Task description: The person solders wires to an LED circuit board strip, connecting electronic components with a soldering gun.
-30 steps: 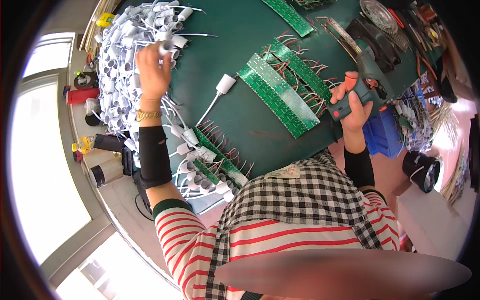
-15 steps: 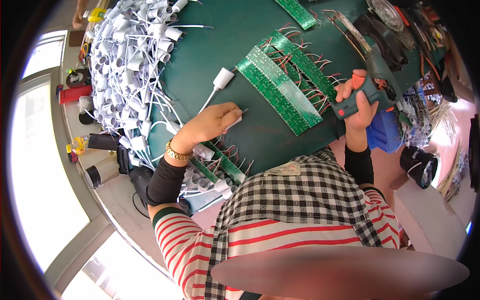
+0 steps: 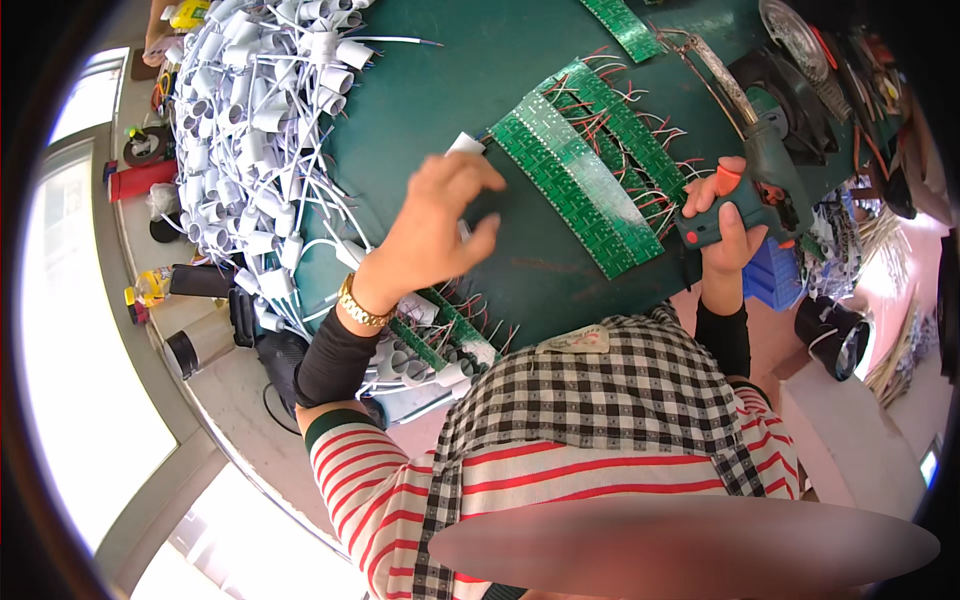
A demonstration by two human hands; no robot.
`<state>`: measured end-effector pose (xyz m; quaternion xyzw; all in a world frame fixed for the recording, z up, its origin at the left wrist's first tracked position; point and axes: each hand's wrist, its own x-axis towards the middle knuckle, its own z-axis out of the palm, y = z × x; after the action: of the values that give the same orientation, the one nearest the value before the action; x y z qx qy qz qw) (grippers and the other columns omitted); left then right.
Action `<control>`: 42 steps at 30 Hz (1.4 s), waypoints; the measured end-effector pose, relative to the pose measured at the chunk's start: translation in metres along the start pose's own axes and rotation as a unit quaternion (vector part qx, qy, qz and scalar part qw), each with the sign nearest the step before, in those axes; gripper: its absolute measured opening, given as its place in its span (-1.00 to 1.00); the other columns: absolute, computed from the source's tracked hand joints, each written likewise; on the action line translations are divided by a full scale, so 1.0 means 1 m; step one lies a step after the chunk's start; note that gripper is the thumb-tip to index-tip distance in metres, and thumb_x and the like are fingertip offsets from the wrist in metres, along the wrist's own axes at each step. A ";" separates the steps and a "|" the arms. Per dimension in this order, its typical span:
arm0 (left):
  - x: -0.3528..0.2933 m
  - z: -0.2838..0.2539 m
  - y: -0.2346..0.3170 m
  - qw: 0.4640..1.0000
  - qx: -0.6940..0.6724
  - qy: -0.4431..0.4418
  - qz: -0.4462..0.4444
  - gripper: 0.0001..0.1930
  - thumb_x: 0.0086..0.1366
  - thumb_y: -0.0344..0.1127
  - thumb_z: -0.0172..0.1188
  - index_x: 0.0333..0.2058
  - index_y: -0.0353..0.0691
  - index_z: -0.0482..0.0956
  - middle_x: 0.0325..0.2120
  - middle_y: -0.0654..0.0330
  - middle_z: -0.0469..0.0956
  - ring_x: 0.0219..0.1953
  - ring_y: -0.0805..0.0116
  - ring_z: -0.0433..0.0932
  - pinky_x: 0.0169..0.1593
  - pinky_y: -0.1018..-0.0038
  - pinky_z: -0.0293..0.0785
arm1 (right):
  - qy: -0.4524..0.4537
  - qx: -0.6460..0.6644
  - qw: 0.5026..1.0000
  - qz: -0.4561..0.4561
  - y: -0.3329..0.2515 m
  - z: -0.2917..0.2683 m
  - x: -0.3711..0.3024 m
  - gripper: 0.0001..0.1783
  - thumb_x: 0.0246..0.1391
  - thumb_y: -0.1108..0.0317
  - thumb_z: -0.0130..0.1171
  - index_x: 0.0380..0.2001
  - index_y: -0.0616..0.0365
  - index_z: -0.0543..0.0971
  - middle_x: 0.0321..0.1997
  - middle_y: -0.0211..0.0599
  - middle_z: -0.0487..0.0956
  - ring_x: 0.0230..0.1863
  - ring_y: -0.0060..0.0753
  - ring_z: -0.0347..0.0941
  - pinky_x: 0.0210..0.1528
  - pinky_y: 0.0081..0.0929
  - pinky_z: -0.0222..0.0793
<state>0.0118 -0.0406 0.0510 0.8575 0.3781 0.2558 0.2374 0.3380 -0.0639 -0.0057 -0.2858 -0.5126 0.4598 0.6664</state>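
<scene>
My left hand point(image 3: 430, 225) hovers over the green mat with thumb and fingers spread, slightly blurred, holding nothing I can make out. Just beyond its fingertips a white lamp holder point(image 3: 466, 144) lies beside the corner of a green circuit board panel point(image 3: 575, 185); the hand hides most of its cable. A small pale thing shows partly behind the fingers. My right hand point(image 3: 728, 225) is wrapped round the dark green soldering gun point(image 3: 755, 205), fingers at its orange trigger. The gun's long metal front points away toward the back, right of the boards with red and white wires.
A large heap of white lamp holders point(image 3: 255, 130) with cables covers the left side. More holders and wired boards point(image 3: 440, 340) lie near my left forearm. Another green board point(image 3: 622, 28) is at the back. A blue bin point(image 3: 772, 270) stands beyond the mat's right edge.
My left hand has let its pinch open and moved forward toward the lamp holder by the board. The right hand keeps its hold on the soldering gun. The whole view has shifted slightly.
</scene>
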 end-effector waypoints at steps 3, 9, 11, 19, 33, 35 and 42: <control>0.017 0.002 -0.016 0.990 0.095 0.093 -0.038 -0.66 -0.05 -0.42 0.24 -0.22 -0.28 0.45 -0.19 0.06 0.44 -0.18 0.00 0.41 -0.12 0.23 0.36 | 0.016 -0.048 0.999 0.004 -0.002 -0.002 0.000 -0.46 0.08 0.26 -0.01 0.07 0.36 0.25 -0.45 -0.26 0.43 -0.48 -0.41 0.39 -0.21 -0.33 0.30; 0.023 0.018 -0.037 0.986 0.088 0.094 -0.107 -0.74 -0.01 -0.42 0.23 -0.28 -0.30 0.52 -0.38 0.03 0.52 -0.34 0.04 0.50 -0.26 0.28 0.44 | -0.004 -0.009 1.000 -0.002 0.001 -0.005 -0.004 -0.48 0.07 0.30 0.06 0.07 0.32 0.26 -0.44 -0.25 0.46 -0.45 -0.43 0.43 -0.28 -0.39 0.34; 0.023 0.018 -0.039 0.985 0.023 0.107 -0.135 -0.84 0.00 -0.41 0.23 -0.38 -0.28 0.56 -0.44 0.07 0.52 -0.35 0.07 0.51 -0.28 0.29 0.45 | -0.022 -0.041 0.999 0.011 -0.001 -0.007 -0.007 -0.43 0.10 0.18 0.01 0.10 0.30 0.23 -0.45 -0.27 0.42 -0.45 -0.42 0.39 -0.22 -0.33 0.29; 0.023 0.028 -0.045 0.979 0.013 0.144 -0.145 -0.88 0.00 -0.40 0.24 -0.42 -0.25 0.58 -0.44 0.11 0.51 -0.41 0.11 0.52 -0.34 0.32 0.46 | -0.008 0.034 0.991 0.131 -0.041 0.044 -0.009 -0.45 0.09 0.24 0.08 0.08 0.32 0.23 -0.48 -0.26 0.42 -0.48 -0.41 0.42 -0.36 -0.41 0.39; 0.024 0.030 -0.048 0.978 0.010 0.147 -0.148 -0.90 0.04 -0.42 0.22 -0.45 -0.31 0.54 -0.45 0.14 0.48 -0.49 0.25 0.48 -0.42 0.44 0.41 | -0.148 -0.088 0.941 0.292 -0.025 0.082 -0.014 -0.56 0.04 0.55 0.03 0.05 0.37 0.34 -0.37 -0.35 0.48 -0.43 -0.61 0.40 -0.41 -0.56 0.39; 0.025 0.030 -0.049 0.980 0.021 0.149 -0.132 -0.90 0.04 -0.41 0.22 -0.46 -0.31 0.54 -0.46 0.12 0.47 -0.49 0.23 0.48 -0.42 0.43 0.40 | -0.160 -0.092 0.940 0.289 -0.025 0.082 -0.015 -0.55 0.04 0.55 0.03 0.05 0.38 0.34 -0.37 -0.36 0.48 -0.43 -0.61 0.40 -0.40 -0.57 0.39; 0.026 0.030 -0.048 0.980 0.020 0.144 -0.139 -0.89 0.04 -0.41 0.21 -0.45 -0.32 0.53 -0.46 0.12 0.47 -0.50 0.23 0.47 -0.42 0.42 0.39 | -0.151 -0.083 0.935 0.309 -0.023 0.081 -0.018 -0.55 0.02 0.57 0.02 0.04 0.37 0.34 -0.37 -0.37 0.49 -0.45 -0.62 0.39 -0.40 -0.57 0.38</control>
<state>0.0203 0.0016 0.0059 0.7554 0.5291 0.3330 0.1966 0.2674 -0.0972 0.0315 -0.4114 -0.5303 0.6364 0.3802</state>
